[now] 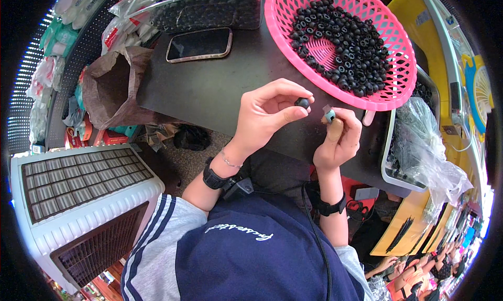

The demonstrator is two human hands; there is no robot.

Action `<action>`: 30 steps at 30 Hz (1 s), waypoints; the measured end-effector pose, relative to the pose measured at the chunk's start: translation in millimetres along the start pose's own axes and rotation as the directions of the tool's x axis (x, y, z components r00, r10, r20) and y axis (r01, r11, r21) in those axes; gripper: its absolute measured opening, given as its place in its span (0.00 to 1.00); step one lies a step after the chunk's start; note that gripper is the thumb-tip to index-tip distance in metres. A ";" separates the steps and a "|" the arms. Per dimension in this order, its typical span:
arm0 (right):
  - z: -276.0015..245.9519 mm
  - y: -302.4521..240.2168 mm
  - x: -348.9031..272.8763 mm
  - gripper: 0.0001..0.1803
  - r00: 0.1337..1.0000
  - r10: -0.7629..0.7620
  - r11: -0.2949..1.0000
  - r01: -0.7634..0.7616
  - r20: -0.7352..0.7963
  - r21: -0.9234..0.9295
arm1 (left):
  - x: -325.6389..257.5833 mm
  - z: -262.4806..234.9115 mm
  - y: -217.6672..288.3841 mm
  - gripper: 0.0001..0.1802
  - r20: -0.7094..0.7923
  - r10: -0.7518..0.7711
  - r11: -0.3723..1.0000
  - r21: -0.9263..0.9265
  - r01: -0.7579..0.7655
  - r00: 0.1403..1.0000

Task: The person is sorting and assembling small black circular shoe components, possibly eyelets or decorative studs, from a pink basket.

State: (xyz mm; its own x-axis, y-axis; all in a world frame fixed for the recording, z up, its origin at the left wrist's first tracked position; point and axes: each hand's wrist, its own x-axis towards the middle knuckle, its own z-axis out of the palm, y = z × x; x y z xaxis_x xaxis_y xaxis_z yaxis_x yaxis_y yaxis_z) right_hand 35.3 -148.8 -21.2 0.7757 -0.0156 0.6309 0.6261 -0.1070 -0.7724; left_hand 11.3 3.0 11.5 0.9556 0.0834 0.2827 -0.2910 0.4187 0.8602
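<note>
plainly, the round black piece (302, 103) sits between the left fingers (294, 89).

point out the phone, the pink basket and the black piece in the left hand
Phone (199, 44): head view, middle of its dark screen.
Pink basket (321, 53): head view, bare patch of its bottom.
Black piece (302, 103): head view, its rounded side.

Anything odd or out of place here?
Mainly the clear bag: crumpled, it sprawls past the rim of the white tray, which looks untidy. The black piece in the left hand shows no visible damage.
</note>
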 end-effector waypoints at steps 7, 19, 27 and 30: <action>0.2 2.0 -0.9 0.07 1.000 0.028 1.000 -0.027 0.003 -0.006 | -0.7 0.1 0.7 0.12 -0.001 -0.012 1.000 -0.010 0.012 1.000; -0.4 1.5 -0.6 0.06 0.998 0.060 0.998 -0.060 0.027 -0.001 | 65.8 -41.0 77.6 0.08 0.031 0.492 0.659 0.640 -0.396 0.870; 2.9 0.5 2.3 0.06 1.000 0.000 1.000 0.000 0.022 0.008 | 139.6 -84.2 163.9 0.13 -0.029 0.458 -0.008 0.999 0.036 0.889; 0.3 2.5 2.0 0.06 0.999 -0.013 1.000 0.014 0.036 -0.026 | 165.6 -121.8 115.2 0.17 0.058 0.315 -0.275 0.961 0.033 0.947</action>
State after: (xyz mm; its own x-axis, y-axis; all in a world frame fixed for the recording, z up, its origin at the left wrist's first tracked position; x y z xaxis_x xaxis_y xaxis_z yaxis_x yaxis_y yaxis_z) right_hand 38.4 -148.8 -21.9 0.7699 0.0215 0.6378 0.6345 -0.1334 -0.7614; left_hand 141.8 175.2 105.7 0.8110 0.1585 0.5631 0.0665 -0.9813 0.1804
